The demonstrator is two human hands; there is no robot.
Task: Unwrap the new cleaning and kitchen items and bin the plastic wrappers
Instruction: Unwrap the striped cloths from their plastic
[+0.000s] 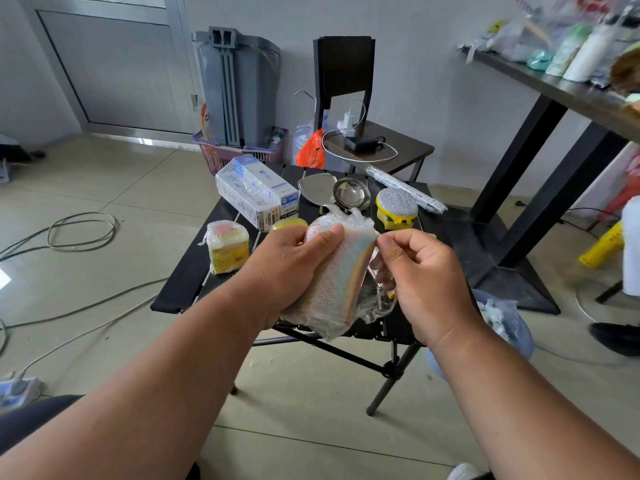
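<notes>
wrapper (349, 220): clear glossy plastic | ladle (351, 194): shiny metal | scrubber (396, 202): glittery

both forearms are seen bare to the frame's edge, no sleeves in view. the left hand (289, 268) and right hand (420, 275) are ungloved. dark clothing is glimpsed at the lower left.

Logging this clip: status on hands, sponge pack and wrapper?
Left hand grips sponge pack. Right hand pinches its plastic wrapper, partly peeled. Bin below right, nothing blocking.
</notes>
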